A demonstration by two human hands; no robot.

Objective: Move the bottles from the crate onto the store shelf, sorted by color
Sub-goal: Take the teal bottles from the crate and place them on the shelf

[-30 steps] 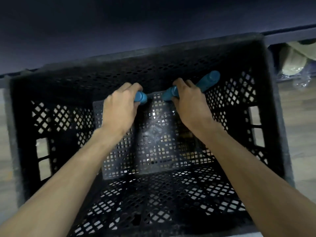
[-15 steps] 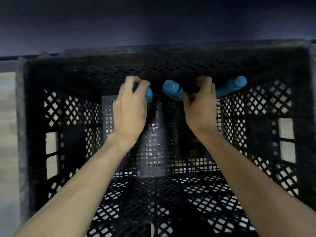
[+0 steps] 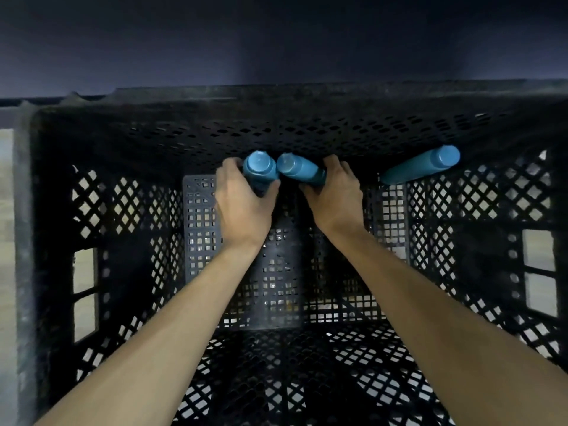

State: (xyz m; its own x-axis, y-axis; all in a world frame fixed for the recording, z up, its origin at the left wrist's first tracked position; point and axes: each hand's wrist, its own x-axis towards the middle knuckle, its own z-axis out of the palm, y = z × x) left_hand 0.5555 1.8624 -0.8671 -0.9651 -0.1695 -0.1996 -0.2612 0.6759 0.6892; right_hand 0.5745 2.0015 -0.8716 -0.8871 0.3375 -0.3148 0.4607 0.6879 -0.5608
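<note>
Both my arms reach down into a deep black lattice crate (image 3: 159, 127). My left hand (image 3: 242, 201) grips a blue bottle (image 3: 259, 170) whose cap points up toward me. Right beside it, my right hand (image 3: 335, 198) grips a second blue bottle (image 3: 299, 171), tilted with its cap to the left; the two caps nearly touch. A third blue bottle (image 3: 421, 168) leans against the crate's far wall at the right, untouched. The lower parts of both held bottles are hidden by my hands.
The crate's perforated walls rise on all sides around my arms. A dark surface (image 3: 276, 41) fills the view beyond the far rim. Pale floor (image 3: 6, 210) shows past the crate's left wall and through its side openings.
Both hands have lifted their bottles up off the crate bottom and brought them closer together. The view has moved nearer the crate, and the third bottle appears farther right.
</note>
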